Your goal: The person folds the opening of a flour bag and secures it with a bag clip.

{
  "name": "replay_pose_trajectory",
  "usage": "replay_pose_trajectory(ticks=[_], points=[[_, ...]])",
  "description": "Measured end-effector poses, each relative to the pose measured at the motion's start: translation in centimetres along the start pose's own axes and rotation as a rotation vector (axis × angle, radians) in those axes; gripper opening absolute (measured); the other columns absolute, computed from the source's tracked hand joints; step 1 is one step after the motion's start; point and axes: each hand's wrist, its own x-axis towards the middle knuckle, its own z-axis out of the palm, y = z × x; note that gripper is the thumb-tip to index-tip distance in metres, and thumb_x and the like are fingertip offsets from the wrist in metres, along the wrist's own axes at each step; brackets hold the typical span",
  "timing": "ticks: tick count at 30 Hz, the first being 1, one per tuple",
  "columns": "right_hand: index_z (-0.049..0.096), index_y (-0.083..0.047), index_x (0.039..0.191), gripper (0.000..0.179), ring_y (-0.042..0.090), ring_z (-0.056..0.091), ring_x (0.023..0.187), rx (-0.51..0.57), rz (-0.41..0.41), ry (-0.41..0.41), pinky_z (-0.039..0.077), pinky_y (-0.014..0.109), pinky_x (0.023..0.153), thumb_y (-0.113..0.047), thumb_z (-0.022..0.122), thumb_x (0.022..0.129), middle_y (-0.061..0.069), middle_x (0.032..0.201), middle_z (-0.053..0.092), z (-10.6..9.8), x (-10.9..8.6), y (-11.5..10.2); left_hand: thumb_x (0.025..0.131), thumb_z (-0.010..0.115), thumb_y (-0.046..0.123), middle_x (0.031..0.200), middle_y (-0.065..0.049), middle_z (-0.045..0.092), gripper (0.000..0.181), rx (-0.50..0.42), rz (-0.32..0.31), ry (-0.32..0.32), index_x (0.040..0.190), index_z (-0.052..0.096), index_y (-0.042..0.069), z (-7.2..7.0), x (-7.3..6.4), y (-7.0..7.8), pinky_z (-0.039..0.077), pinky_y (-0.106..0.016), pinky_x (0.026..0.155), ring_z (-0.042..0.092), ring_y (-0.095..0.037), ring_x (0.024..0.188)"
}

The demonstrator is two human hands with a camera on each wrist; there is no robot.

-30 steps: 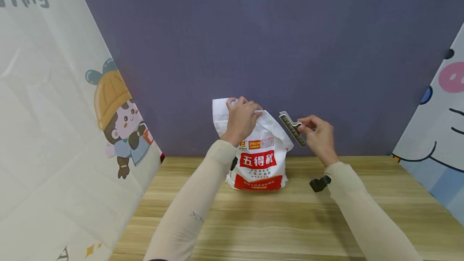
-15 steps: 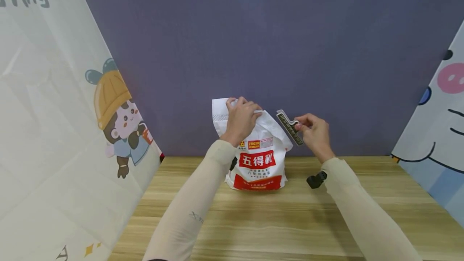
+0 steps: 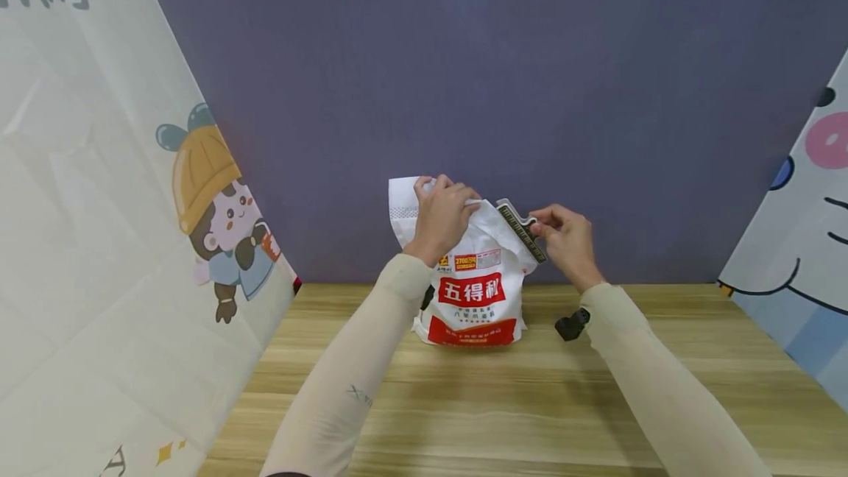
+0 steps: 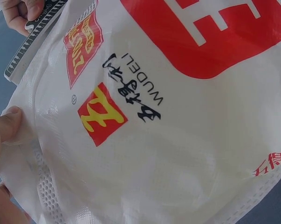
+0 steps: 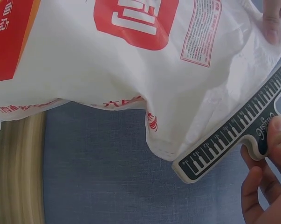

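A white flour bag (image 3: 493, 315) with red labels stands upright on the table, its top edge folded over. My left hand (image 3: 440, 218) grips that folded top; in the left wrist view its thumb (image 4: 10, 122) presses on the white plastic. With thumb and fingers, my right hand (image 3: 568, 243) pinches the handle of a flat clip (image 3: 520, 230) printed with black-and-white piano keys. The clip lies slantwise along the bag's upper right edge. Seen from the right wrist, the clip's long bar (image 5: 215, 144) overlaps the bag's edge near its corner.
The wood-grain table (image 3: 464, 418) extends in front of the bag. A dark blue-grey backdrop (image 3: 490, 79) rises close behind it. Printed cartoon panels flank the sides, the left one (image 3: 86, 241) pale and the right one (image 3: 808, 241) partly in view.
My right hand has moved left with the clip, from apart from the bag to its upper right edge. The left hand has kept its grip on the bag's top.
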Motion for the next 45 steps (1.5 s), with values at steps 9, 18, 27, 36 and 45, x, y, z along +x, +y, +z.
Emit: replay_pose_trajectory(ticks=[9,18,27,36,45], points=[[0.077,-0.003,0.103,0.011,0.005,0.057,0.071,0.009,-0.018,-0.01,0.042,0.014,0.059,-0.004,0.074,0.092,0.018,0.088,0.073,0.2,0.1,-0.2,0.1,0.065,0.034,0.107,0.011,0.077,0.018,0.003,0.0,0.0,0.11,0.077,0.027,0.1,0.0,0.1,0.025,-0.051,0.117,0.057,-0.012,0.104],[0.076,-0.002,0.103,0.012,0.003,0.058,0.071,0.003,-0.028,-0.022,0.044,0.013,0.061,-0.002,0.072,0.092,0.017,0.089,0.073,0.5,0.2,-0.8,0.1,0.065,0.034,0.106,0.011,0.077,0.017,0.005,0.006,0.014,0.109,0.077,0.026,0.0,0.0,0.0,0.025,-0.051,0.116,0.058,-0.012,0.103],[0.076,-0.001,0.103,0.013,0.001,0.058,0.07,0.009,-0.03,-0.028,0.045,0.012,0.06,0.002,0.071,0.092,0.018,0.089,0.073,0.8,0.2,-1.0,0.101,0.064,0.034,0.106,0.011,0.077,0.017,0.0,0.009,0.008,0.109,0.077,0.026,0.1,0.1,0.0,0.025,-0.052,0.116,0.057,-0.013,0.104],[0.076,-0.001,0.102,0.012,0.003,0.059,0.071,0.013,-0.037,-0.038,0.045,0.013,0.06,0.003,0.071,0.092,0.018,0.089,0.074,1.3,0.2,-0.9,0.1,0.065,0.034,0.105,0.011,0.077,0.017,0.006,0.013,0.012,0.109,0.077,0.026,0.1,0.1,0.0,0.025,-0.052,0.116,0.058,-0.012,0.104],[0.075,-0.001,0.103,0.013,0.005,0.061,0.073,0.012,-0.021,-0.063,0.046,0.013,0.062,0.003,0.068,0.093,0.017,0.091,0.074,1.7,0.1,-1.0,0.1,0.065,0.035,0.105,0.012,0.077,0.018,0.019,0.012,0.015,0.109,0.077,0.027,0.2,0.1,-0.1,0.026,-0.052,0.116,0.058,-0.012,0.103]])
